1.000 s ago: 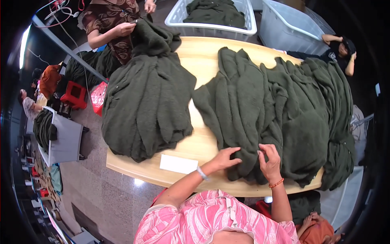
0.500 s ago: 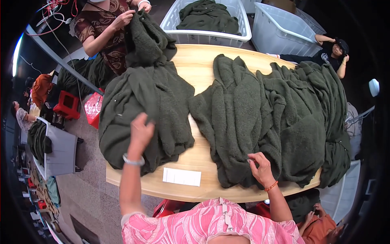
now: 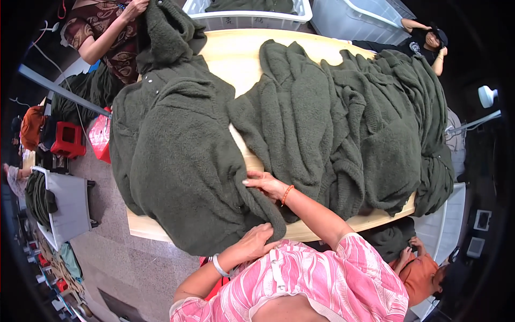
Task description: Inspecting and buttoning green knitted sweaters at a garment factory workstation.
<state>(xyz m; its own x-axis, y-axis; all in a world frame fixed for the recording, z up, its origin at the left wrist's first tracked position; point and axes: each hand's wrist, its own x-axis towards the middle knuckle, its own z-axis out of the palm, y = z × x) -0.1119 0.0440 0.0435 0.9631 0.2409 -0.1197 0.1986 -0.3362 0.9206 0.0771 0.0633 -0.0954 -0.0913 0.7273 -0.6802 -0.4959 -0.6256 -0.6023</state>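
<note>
A dark green fuzzy cardigan (image 3: 179, 155) lies spread over the left part of the wooden table (image 3: 230, 51), with small light buttons near its far end. Its near end hangs over the table's front edge. My left hand (image 3: 255, 242), with a pale bracelet, is closed on the garment's near right corner, close to my body. A little farther off, my right hand (image 3: 266, 185), wearing an orange bead bracelet, pinches the cardigan's right edge between thumb and fingers. Right of my hands lies a row of similar dark green garments (image 3: 300, 118), folded and overlapping.
Across the table at left, a co-worker (image 3: 104, 32) holds up another dark green garment (image 3: 163, 35). White bins (image 3: 252, 21) stand behind the table. A grey cart (image 3: 72, 206) and red stool (image 3: 68, 140) are at left. Another person (image 3: 421, 273) sits at lower right.
The cardigan has been drawn toward me and now covers the white paper strip. My left hand has come down and right; my right hand has moved left onto the cardigan's edge. The view has shifted.
</note>
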